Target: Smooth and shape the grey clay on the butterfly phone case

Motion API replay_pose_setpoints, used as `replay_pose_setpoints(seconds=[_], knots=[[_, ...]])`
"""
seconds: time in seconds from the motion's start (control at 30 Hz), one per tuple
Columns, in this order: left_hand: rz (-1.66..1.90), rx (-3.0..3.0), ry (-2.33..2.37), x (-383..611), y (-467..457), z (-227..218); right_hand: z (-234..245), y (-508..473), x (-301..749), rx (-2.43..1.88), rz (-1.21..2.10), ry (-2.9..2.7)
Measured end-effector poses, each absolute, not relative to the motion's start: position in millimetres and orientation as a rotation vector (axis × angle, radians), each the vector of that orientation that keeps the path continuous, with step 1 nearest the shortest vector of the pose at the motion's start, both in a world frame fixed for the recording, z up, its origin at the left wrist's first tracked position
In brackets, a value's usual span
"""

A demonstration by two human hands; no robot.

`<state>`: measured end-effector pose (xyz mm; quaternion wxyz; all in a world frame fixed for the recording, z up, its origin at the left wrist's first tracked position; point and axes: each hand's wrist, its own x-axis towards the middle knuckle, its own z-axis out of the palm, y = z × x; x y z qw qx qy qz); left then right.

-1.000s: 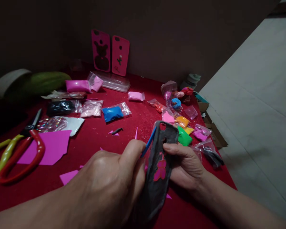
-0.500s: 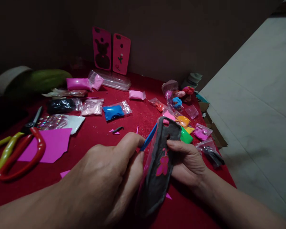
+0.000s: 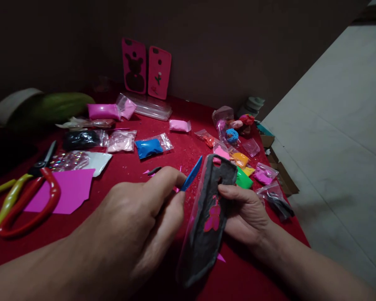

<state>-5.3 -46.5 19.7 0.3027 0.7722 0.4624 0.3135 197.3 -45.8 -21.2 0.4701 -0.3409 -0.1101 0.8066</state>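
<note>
My left hand (image 3: 144, 213) pinches a small blue plastic clay knife (image 3: 192, 174), its blade pointing up and apart from the case's left edge. Held upright and tilted in my right hand (image 3: 246, 211) is a phone case (image 3: 200, 246) covered in dark grey clay, with a pink side wall. My right thumb presses on its face near a pink and red figure (image 3: 213, 217); the other fingers are behind the case. A dark scrap of clay (image 3: 154, 171) lies just beyond my left hand.
Red-and-yellow-handled scissors (image 3: 40, 171) rest on a magenta sheet (image 3: 78, 188) at left. Clay packets, such as a blue one (image 3: 148, 147) and a green one (image 3: 244, 179), spread across the red table. Two pink cases (image 3: 159, 72) lean on the wall behind.
My left hand has drawn slightly left, and the blue knife has come away from the case's edge. The right hand and case have barely moved.
</note>
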Motion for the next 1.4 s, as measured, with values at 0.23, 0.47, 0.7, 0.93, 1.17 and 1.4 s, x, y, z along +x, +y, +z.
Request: replay_pose_setpoints(seconds=[0.23,0.47,0.7,0.93,1.17,1.4], knots=[[0.743,2.196,1.077,1.1,-42.9,16.1,-18.3,-46.0,194.3,-0.832,1.965,-0.249],[0.732,2.201,1.085,0.6,-43.8,18.5,-18.6,-47.3,193.5,-0.870,1.939,-0.264],[0.745,2.301,1.101,-0.4,-46.4,15.2,-19.5,-47.4,193.7,-0.878,1.940,-0.305],[0.703,2.392,1.076,0.3,-46.1,12.9,-18.2,-48.3,193.7,-0.898,1.936,-0.279],[0.723,2.364,1.073,0.2,-48.8,12.9,-16.9,-48.3,193.6,-0.860,1.928,-0.296],[0.726,2.602,1.004,2.0,-50.3,14.2,-15.8,-47.8,192.8,-0.848,1.939,-0.275]])
